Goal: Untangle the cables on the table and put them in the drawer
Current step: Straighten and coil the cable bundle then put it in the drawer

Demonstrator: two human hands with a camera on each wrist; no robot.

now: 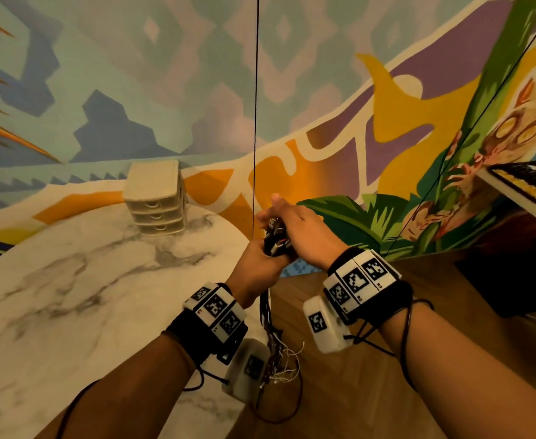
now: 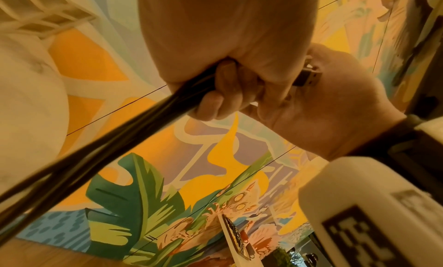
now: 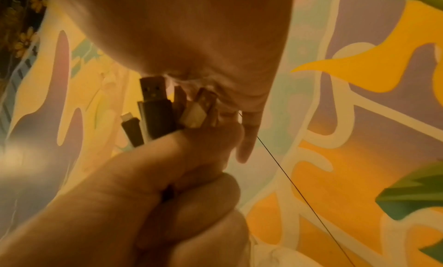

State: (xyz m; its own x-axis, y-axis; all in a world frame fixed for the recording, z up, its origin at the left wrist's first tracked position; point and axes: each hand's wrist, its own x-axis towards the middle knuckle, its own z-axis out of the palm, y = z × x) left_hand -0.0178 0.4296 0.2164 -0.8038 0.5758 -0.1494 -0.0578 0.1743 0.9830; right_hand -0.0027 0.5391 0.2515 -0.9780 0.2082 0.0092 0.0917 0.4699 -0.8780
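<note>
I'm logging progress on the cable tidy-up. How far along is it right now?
Done: the cables are off the table, gathered into one bundle. In hand: the left hand grips the bundle below its connectors, while the right hand works at the plug ends. Left: the drawer unit sits far back on the table with all its drawers closed, nothing stowed yet.
</note>
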